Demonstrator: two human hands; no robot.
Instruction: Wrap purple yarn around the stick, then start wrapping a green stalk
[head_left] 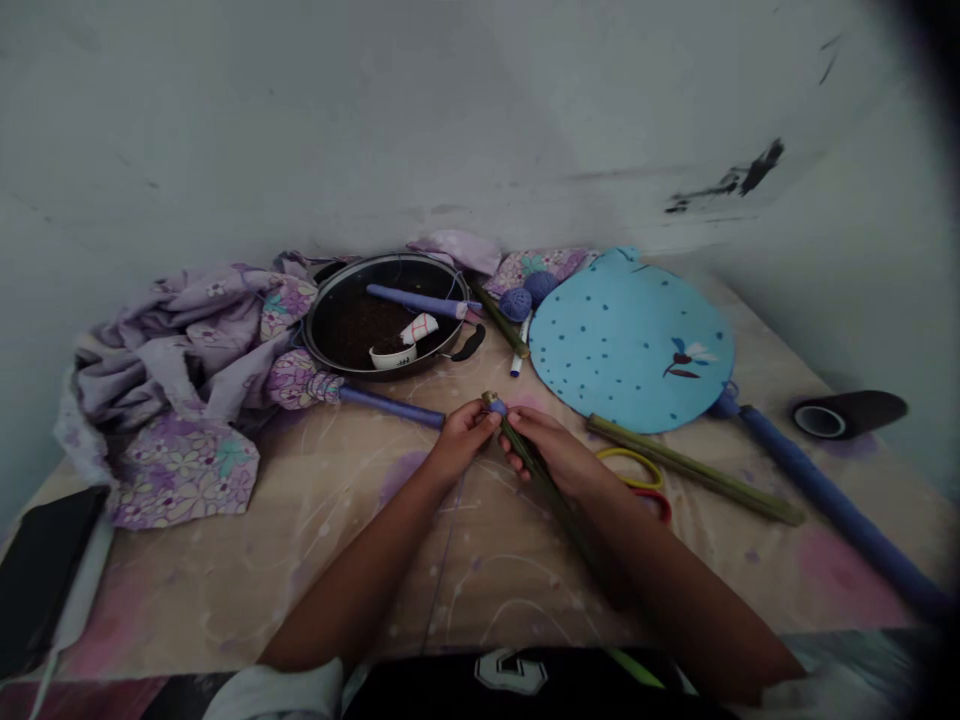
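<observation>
A beige patterned surface [225,590] is running up to a grey wall [420,130], carrying a black pan [382,258] and crumpled floral cloth [180,360]. The left hand [465,440] and right hand [547,450] are closed, gripping a green stick [555,510] over the surface, a purple knob showing at its tip

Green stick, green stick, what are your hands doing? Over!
Left hand, right hand gripping green stick. Purple yarn at its tip. Purple rod lying by left hand, not in the way.
</observation>
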